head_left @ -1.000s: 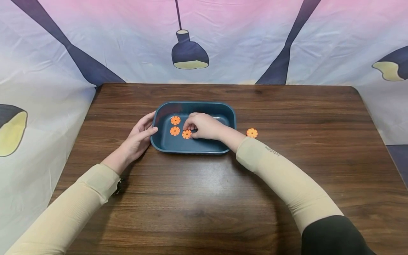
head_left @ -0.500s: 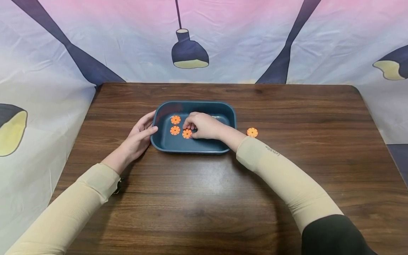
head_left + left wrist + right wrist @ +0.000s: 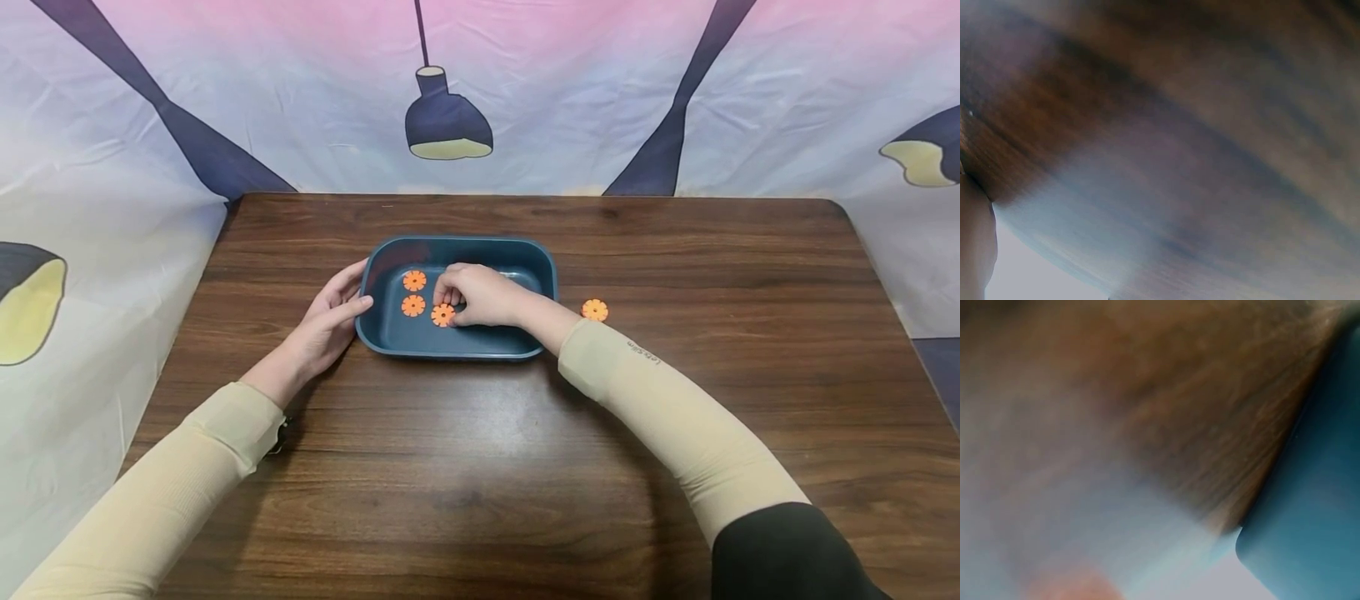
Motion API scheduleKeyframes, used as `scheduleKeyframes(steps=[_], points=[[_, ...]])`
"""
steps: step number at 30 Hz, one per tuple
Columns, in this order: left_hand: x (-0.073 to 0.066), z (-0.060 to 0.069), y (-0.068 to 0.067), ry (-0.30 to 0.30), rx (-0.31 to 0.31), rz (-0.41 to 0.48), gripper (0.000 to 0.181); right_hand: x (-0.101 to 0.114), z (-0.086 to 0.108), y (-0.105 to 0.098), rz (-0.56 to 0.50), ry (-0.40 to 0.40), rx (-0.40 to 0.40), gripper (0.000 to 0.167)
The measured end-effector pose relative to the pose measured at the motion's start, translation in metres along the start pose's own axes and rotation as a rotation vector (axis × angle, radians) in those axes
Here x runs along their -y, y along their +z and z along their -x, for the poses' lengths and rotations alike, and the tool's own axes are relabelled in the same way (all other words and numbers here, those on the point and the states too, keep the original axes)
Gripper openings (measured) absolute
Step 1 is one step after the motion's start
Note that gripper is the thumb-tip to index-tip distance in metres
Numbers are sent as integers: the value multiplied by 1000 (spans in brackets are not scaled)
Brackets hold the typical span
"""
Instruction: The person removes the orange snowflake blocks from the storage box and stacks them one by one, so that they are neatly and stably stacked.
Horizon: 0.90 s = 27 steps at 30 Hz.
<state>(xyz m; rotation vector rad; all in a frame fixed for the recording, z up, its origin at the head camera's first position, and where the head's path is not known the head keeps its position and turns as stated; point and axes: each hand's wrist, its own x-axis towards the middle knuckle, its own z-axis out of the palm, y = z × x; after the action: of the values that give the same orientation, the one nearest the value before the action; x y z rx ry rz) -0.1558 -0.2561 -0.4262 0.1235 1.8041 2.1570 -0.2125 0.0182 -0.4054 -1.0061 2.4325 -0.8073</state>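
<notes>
Little has moved: mid-frame, right hand (image 3: 486,297) clamps fingers on orange, notched disc (image 3: 441,316); left hand's (image 3: 328,321) grip dark-blue, round-cornered tray (image 3: 405,337).

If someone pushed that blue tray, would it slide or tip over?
The tray would probably slide: it sits low and wide on the table. Its even outline suggests it's stiff. The orange discs lying inside might shift.

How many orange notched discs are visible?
4: two discs in the blue tray, one disc held there by the right hand, which may hide more, another disc on the table.
</notes>
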Motion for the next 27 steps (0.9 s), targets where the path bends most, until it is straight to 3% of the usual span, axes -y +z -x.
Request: scheduleKeyframes(steps=[14,21,27], points=[[1,0,0,10,-1,-8,53,-1,14,-17,-139,-58,-1,4],[1,-1,-1,16,-3,-15,52,0,30,-31,-176,-90,-59,6],[1,0,0,-3,-9,-3,57,-1,51,-45,-215,-70,-115,6]])
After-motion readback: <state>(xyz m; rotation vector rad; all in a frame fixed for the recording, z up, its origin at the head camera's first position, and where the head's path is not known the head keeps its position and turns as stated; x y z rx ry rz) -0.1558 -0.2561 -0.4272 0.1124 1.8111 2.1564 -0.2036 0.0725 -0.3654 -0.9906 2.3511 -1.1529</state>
